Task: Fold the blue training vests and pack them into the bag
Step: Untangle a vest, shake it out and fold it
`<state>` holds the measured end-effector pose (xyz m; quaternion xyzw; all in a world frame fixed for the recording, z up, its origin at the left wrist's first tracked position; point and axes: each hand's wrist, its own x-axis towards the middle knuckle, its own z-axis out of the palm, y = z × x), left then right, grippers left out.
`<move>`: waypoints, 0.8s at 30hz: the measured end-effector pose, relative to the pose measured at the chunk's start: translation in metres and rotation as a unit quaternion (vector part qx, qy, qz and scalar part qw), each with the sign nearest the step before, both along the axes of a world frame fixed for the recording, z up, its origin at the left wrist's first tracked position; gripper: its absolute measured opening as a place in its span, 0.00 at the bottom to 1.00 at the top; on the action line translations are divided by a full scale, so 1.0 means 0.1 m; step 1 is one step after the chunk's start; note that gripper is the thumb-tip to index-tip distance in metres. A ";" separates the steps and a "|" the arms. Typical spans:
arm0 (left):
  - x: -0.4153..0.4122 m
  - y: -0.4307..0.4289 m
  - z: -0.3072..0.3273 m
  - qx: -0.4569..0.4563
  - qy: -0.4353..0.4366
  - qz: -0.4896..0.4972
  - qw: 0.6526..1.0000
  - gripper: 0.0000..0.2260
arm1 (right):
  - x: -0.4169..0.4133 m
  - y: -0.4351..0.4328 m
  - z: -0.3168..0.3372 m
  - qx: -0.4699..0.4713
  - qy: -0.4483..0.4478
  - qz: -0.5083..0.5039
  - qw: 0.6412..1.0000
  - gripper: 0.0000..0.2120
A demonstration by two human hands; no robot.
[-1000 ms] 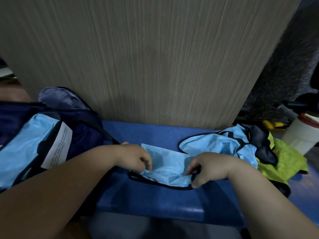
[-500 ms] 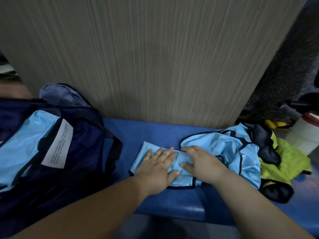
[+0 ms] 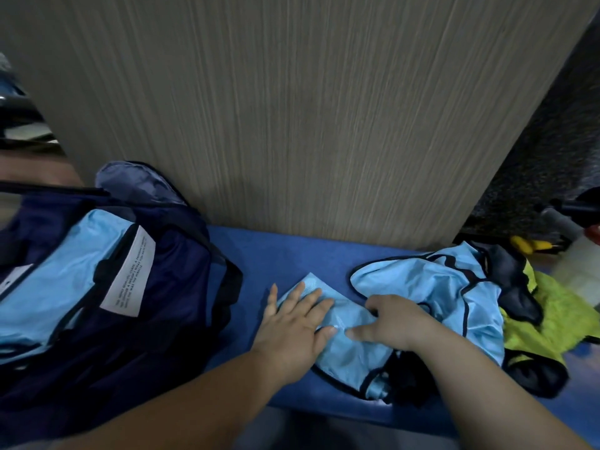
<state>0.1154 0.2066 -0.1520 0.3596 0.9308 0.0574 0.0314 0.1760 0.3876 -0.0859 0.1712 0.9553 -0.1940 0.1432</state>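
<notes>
A folded light-blue training vest with black trim lies on the blue bench. My left hand lies flat on its left part with fingers spread. My right hand rests on its right part, fingers bent down onto the cloth, thumb pointing toward the left hand. A second, crumpled blue vest lies just right of my hands. The dark navy bag stands open at the left, with light-blue fabric and a white label showing inside.
Yellow-green vests with black trim are heaped at the right end of the bench. A wood-grain panel rises right behind the bench. A white container and a yellow object sit at the far right.
My hands went from pinching the vest's edges to lying on top of the folded vest. The left hand has slid left since; the view has shifted slightly.
</notes>
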 end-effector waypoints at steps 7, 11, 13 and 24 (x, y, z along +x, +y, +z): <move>0.06 -0.05 0.02 0.044 -0.037 0.074 0.996 0.36 | 0.04 -0.06 0.00 -0.235 0.028 -0.085 0.968 0.10; 0.07 -0.14 0.09 0.149 -0.140 0.147 0.968 0.32 | 0.06 -0.17 0.01 -0.359 0.080 -0.134 0.920 0.12; 0.04 -0.17 0.12 0.228 -0.179 0.182 0.940 0.34 | 0.05 -0.25 0.03 -0.421 0.117 -0.171 0.883 0.12; 0.06 -0.46 0.74 0.569 -0.630 0.290 0.441 0.13 | 0.03 -0.79 0.15 -0.656 0.238 -0.175 0.694 0.19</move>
